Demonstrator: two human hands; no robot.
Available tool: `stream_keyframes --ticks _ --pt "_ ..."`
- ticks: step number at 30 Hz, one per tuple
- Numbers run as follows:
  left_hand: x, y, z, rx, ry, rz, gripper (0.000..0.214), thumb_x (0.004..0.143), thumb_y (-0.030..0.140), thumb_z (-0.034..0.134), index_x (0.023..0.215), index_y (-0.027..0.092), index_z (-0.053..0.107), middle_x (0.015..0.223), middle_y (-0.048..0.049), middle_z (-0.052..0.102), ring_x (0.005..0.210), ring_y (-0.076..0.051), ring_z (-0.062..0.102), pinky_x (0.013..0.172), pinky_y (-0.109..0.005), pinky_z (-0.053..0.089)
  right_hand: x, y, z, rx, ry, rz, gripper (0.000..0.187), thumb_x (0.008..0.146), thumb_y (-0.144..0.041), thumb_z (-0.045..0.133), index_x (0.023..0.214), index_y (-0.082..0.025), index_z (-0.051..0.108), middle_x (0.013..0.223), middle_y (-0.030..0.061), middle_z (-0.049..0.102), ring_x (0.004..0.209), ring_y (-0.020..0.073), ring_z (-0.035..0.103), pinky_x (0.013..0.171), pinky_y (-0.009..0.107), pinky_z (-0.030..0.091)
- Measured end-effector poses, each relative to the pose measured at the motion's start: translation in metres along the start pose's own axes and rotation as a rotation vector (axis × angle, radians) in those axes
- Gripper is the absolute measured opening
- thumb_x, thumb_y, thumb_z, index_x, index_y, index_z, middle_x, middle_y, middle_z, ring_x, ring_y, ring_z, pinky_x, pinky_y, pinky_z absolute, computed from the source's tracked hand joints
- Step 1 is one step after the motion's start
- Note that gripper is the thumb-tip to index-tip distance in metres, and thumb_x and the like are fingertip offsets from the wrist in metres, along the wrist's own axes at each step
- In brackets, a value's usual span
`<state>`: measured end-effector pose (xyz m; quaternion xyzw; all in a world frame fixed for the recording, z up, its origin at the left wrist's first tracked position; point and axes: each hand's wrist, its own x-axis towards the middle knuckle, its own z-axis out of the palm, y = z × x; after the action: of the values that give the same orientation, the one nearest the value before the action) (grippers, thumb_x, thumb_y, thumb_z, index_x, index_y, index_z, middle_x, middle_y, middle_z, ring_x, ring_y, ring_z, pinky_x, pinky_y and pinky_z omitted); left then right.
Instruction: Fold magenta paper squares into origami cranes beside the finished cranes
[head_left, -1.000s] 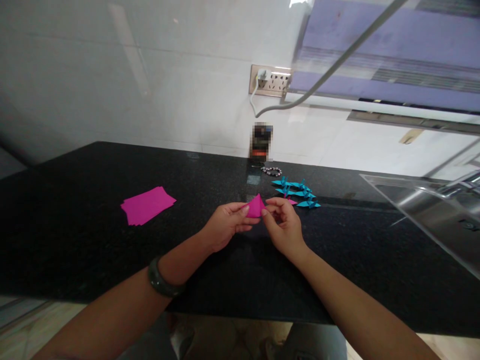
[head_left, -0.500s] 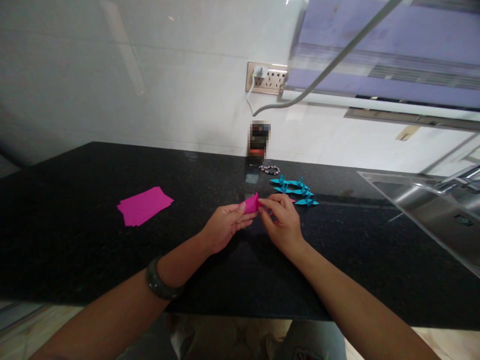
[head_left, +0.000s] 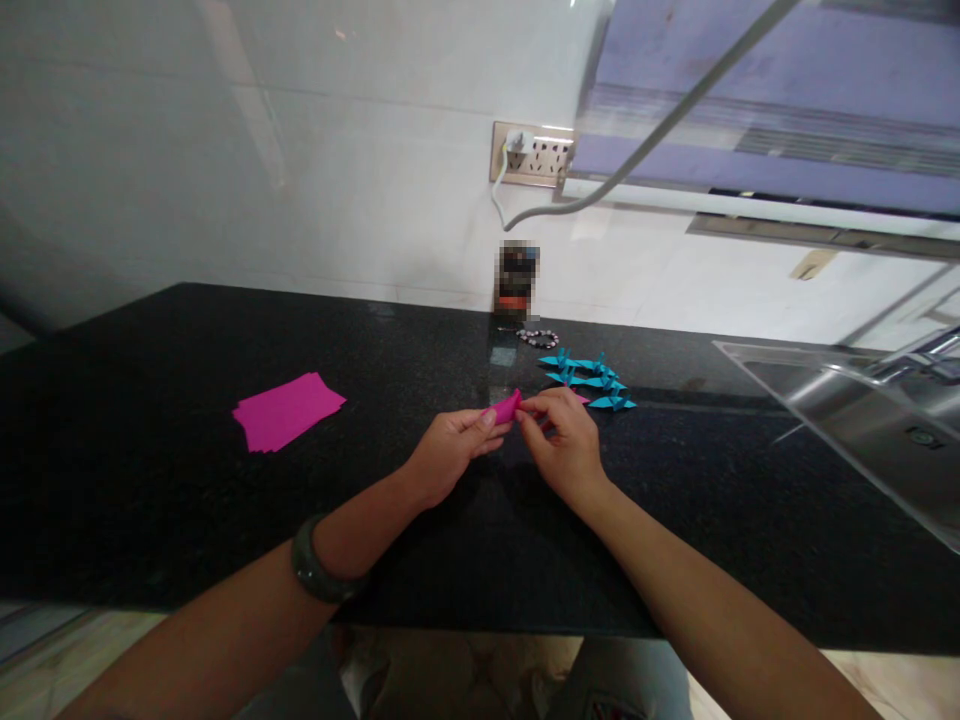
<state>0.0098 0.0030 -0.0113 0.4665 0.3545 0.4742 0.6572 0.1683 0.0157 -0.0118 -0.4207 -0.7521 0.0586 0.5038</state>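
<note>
Between my two hands, above the dark counter, is a small folded piece of pink paper [head_left: 505, 410]. My left hand [head_left: 456, 448] grips its left end, thumb on top and fingers underneath. The fingertips of my right hand [head_left: 561, 440] pinch the paper's right edge. Just beyond my right hand stand several blue paper cranes [head_left: 602, 382] in a cluster, with a bit of pink paper [head_left: 579, 398] partly hidden behind the hand. Over to the left lies a loose stack of pink paper sheets [head_left: 289, 412].
A beaded bracelet [head_left: 538, 339] and a pixelated dark object [head_left: 517, 278] are at the wall behind the cranes. The black counter [head_left: 150, 480] meets a steel sink [head_left: 885, 420] on the right. A socket panel [head_left: 534, 155] with a plugged-in cable [head_left: 637, 165] is on the wall.
The folded pink paper looks narrower now, its upper edge tilted or pressed down between my fingers. Both hands stay in nearly the same place.
</note>
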Motion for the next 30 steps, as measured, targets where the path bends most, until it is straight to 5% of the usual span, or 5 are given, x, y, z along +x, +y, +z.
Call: stream_keyframes --ticks 10,14,17,24,30 --pt "-0.0028 0.0055 0.0031 0.147 0.016 -0.019 0.040 0.070 0.027 0.064 0.108 0.016 0.058 0.101 -0.0084 0.065 0.093 -0.018 0.060 0.069 -0.024 0.047 0.0002 -0.0001 0.0016 0.072 -0.039 0.083 0.007 0.078 -0.022 0.051 0.078 -0.019 0.058 0.080 0.0045 0.052 0.071 0.0142 0.051 0.051 0.023 0.043" --pt "-0.0021 0.0071 0.0035 0.246 0.065 -0.030 0.031 0.072 0.026 0.059 0.100 0.012 0.059 0.081 -0.0058 0.066 0.065 -0.013 0.063 0.049 -0.019 0.043 -0.0003 -0.0052 0.0006 0.138 -0.054 0.102 0.006 0.079 -0.021 0.050 0.077 -0.019 0.055 0.080 0.0040 0.051 0.072 0.0137 0.050 0.053 0.023 0.043" --pt "-0.0019 0.0074 0.0020 0.338 0.080 0.009 0.023 0.075 0.029 0.056 0.086 0.010 0.060 0.052 0.0004 0.059 0.040 -0.007 0.051 0.037 -0.016 0.032 -0.0002 -0.0072 -0.0011 0.191 -0.058 0.072 0.005 0.078 -0.021 0.051 0.078 -0.019 0.056 0.083 0.0040 0.050 0.077 0.0143 0.051 0.055 0.024 0.044" --pt "-0.0023 0.0049 -0.0001 0.413 0.013 0.026 0.030 0.075 0.031 0.054 0.097 0.012 0.057 0.045 0.0046 0.052 0.038 -0.007 0.046 0.038 -0.016 0.031 0.0012 -0.0020 0.0008 0.241 -0.089 0.071 0.005 0.075 -0.022 0.057 0.079 -0.020 0.059 0.086 0.0039 0.050 0.079 0.0149 0.050 0.055 0.024 0.045" --pt "-0.0029 0.0048 0.0003 0.485 0.066 -0.007 0.018 0.076 0.031 0.052 0.073 0.013 0.055 0.039 0.0051 0.048 0.033 -0.005 0.039 0.036 -0.016 0.026 0.0022 -0.0020 0.0007 0.237 -0.047 0.058 0.003 0.075 -0.023 0.058 0.075 -0.021 0.061 0.084 0.0032 0.051 0.079 0.0147 0.052 0.058 0.026 0.045"
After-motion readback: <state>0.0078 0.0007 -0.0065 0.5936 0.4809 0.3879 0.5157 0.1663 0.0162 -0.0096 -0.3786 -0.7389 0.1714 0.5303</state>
